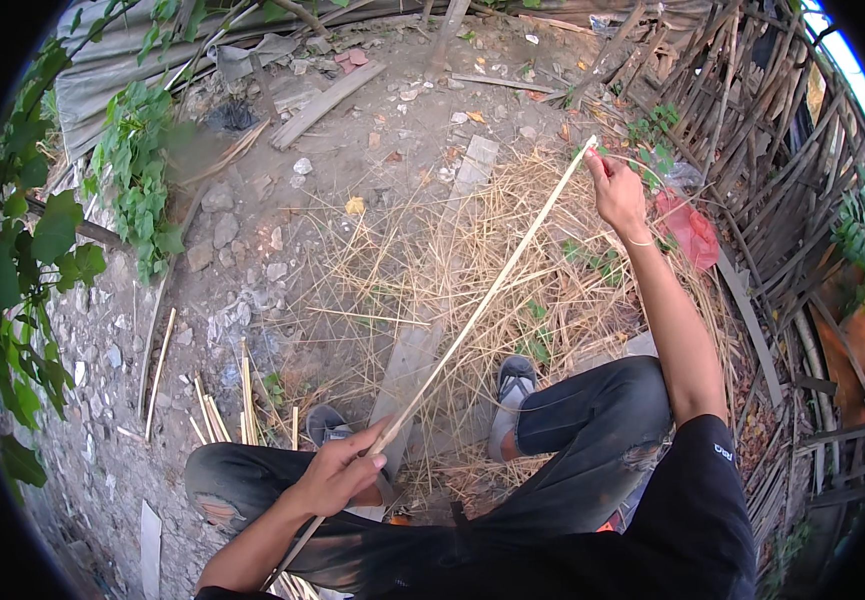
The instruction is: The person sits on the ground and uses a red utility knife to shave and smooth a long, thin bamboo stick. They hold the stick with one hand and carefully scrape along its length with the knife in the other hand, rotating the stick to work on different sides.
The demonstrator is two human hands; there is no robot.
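Note:
A long, pale bamboo strip (493, 294) runs on a slant across the view, from above my lap up to the far right. My left hand (340, 472) is closed around its lower part, above my bent left knee. At the far end my right hand (618, 196), arm stretched out, pinches the strip's tip between thumb and fingers. A thin curved sliver (640, 163) trails rightward from that hand. Below the left hand a darker length continues toward my lap; whether it is the same strip I cannot tell.
Loose straw-like shavings (432, 250) cover the ground ahead, partly over a grey plank (407, 365). Several cut bamboo pieces (247, 395) stand beside my left knee. Stacked sticks (742, 130) line the right, near a red plastic bag (689, 230). Leafy vines (137, 170) hang at left.

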